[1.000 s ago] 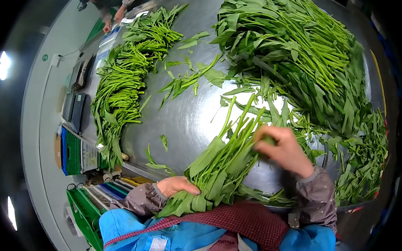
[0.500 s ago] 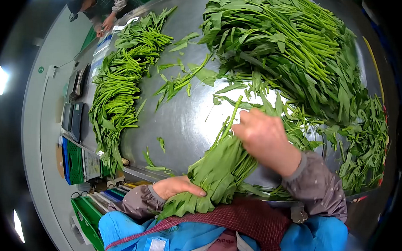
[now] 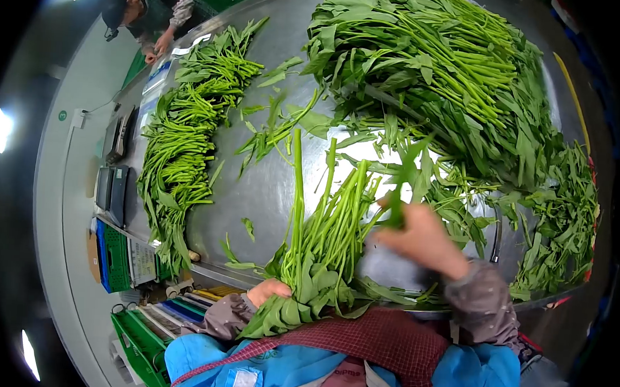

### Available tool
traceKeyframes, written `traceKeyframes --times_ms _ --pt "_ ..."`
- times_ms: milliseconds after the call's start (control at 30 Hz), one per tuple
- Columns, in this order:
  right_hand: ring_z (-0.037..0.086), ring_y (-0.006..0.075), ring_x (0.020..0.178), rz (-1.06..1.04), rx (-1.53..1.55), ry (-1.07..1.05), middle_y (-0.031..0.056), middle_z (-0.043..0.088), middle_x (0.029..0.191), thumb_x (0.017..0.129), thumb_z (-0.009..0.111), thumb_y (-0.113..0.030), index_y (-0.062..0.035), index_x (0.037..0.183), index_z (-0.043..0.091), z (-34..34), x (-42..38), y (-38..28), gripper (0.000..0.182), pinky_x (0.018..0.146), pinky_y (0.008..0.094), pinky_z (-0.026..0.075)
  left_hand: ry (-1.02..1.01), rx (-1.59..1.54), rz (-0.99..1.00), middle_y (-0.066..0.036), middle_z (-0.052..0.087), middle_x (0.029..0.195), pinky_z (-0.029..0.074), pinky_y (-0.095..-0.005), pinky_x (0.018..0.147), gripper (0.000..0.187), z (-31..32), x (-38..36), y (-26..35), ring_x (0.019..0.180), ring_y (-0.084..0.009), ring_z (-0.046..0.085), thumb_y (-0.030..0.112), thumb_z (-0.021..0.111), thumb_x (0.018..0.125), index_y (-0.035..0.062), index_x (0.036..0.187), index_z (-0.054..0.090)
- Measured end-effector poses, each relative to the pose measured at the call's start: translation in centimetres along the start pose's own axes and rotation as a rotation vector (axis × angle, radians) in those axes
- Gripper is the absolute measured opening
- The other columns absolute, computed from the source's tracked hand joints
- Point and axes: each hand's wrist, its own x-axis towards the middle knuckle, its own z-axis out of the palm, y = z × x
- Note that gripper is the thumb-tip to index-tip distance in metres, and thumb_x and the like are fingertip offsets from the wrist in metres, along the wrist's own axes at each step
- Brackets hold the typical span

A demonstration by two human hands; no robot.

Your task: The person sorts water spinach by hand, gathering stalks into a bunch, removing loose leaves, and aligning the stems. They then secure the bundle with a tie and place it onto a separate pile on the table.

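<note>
My left hand [image 3: 271,291] is closed around the leafy lower end of a bunch of water spinach [image 3: 336,229], close to my apron at the table's near edge. The bunch's pale green stems point up and away from me, two of them standing out taller than the others. To the right of the bunch, my right hand [image 3: 422,236] pinches a long green leaf [image 3: 404,177], slightly smeared by motion. Loose leaves and stems lie on the metal table around and beyond that hand.
A big heap of water spinach [image 3: 426,67] covers the far right. Along the left edge runs a row of bunches [image 3: 181,139]. Loose leaves [image 3: 558,218] pile up at the right. Scales [image 3: 111,192], crates [image 3: 115,258] and another person [image 3: 158,17] are at the left.
My right hand has come away from the bunch, moving right and slightly down with a leaf in its fingers. The bunch's stems now fan upward in full view.
</note>
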Motion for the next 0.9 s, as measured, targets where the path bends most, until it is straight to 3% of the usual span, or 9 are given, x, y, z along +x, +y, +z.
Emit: traceKeyframes --times_ms 33,133,233,333,433,533,600,700,900 --pt "0.059 0.0225 0.06 -0.103 -0.241 -0.071 0.0157 0.059 0.066 0.074 0.066 -0.031 -0.0017 0.091 0.058 2.4 0.2 1.9 0.035 0.057 0.0319 0.046 -0.015 -0.011 0.0 -0.017 0.049 0.121 0.041 -0.0372 0.094 0.057 -0.2 0.1 0.0 0.108 -0.0265 0.051 0.001 0.057 0.073 -0.0007 0.127 0.038" --pt "0.052 0.0173 0.052 -0.067 0.064 -0.255 0.0112 0.058 0.064 0.077 0.063 -0.026 0.0013 0.08 0.061 2.0 1.2 1.5 0.028 0.05 0.0311 0.041 -0.068 -0.02 -0.002 -0.017 0.05 0.12 0.04 -0.037 0.095 0.058 -0.4 0.3 0.1 0.108 -0.0261 0.051 0.001 0.058 0.072 -0.0007 0.127 0.038" --pt "0.049 0.0048 0.059 -0.037 0.354 -0.006 -0.0007 0.058 0.067 0.077 0.059 -0.011 0.0003 0.082 0.064 0.5 1.5 1.5 0.014 0.05 0.0217 0.038 -0.107 -0.037 0.014 -0.016 0.05 0.12 0.04 -0.0367 0.095 0.058 -0.8 0.5 0.2 0.108 -0.0257 0.051 0.001 0.059 0.072 -0.0008 0.126 0.039" --pt "0.037 0.0043 0.047 0.247 0.68 0.322 -0.0011 0.049 0.064 0.082 0.053 -0.019 -0.0071 0.08 0.05 -3.0 1.7 2.1 0.012 0.042 0.0176 0.029 -0.104 -0.023 0.03 -0.016 0.051 0.119 0.04 -0.0363 0.095 0.058 -0.8 0.5 0.6 0.108 -0.0252 0.051 0.001 0.06 0.072 -0.0008 0.126 0.039" --pt "0.037 0.0044 0.046 0.108 0.823 0.457 0.0002 0.05 0.064 0.083 0.051 -0.024 -0.0104 0.076 0.046 -4.9 2.1 1.9 0.016 0.041 0.0171 0.028 -0.089 -0.017 0.032 -0.016 0.051 0.119 0.04 -0.0359 0.095 0.058 -0.7 0.6 0.9 0.108 -0.0247 0.051 0.001 0.06 0.071 -0.0007 0.126 0.04" --pt "0.038 0.0051 0.046 0.172 0.535 0.222 -0.0033 0.046 0.061 0.082 0.052 -0.025 -0.0084 0.085 0.053 -3.1 1.7 1.2 0.017 0.043 0.0199 0.032 -0.069 -0.002 0.037 -0.015 0.051 0.119 0.04 -0.0355 0.095 0.058 -0.3 0.6 0.9 0.108 -0.0243 0.052 0.0 0.061 0.071 -0.0007 0.125 0.04" --pt "0.051 0.0141 0.051 -0.173 0.324 0.262 0.0043 0.056 0.065 0.078 0.058 -0.027 -0.0051 0.091 0.055 0.3 2.4 1.4 0.025 0.049 0.0286 0.042 -0.044 0.022 0.033 -0.015 0.052 0.118 0.04 -0.0353 0.095 0.058 0.0 0.5 1.0 0.107 -0.024 0.052 0.0 0.061 0.071 -0.0007 0.125 0.04" --pt "0.06 0.0286 0.066 -0.077 -0.15 -0.14 0.0183 0.061 0.075 0.069 0.064 -0.018 -0.001 0.091 0.061 1.8 3.0 1.2 0.028 0.061 0.039 0.047 0.047 0.099 0.031 -0.015 0.052 0.118 0.04 -0.0349 0.095 0.058 0.5 0.1 1.2 0.107 -0.0235 0.052 0.0 0.061 0.071 -0.0007 0.125 0.04" --pt "0.045 0.0039 0.057 0.076 0.831 0.483 0.0002 0.049 0.064 0.084 0.051 -0.017 -0.006 0.085 0.052 -6.3 2.6 1.1 0.011 0.048 0.0178 0.034 0.391 0.489 -0.06 -0.014 0.053 0.117 0.04 -0.0341 0.094 0.058 2.1 -1.5 2.1 0.107 -0.0226 0.052 0.0 0.062 0.07 -0.0007 0.125 0.041"
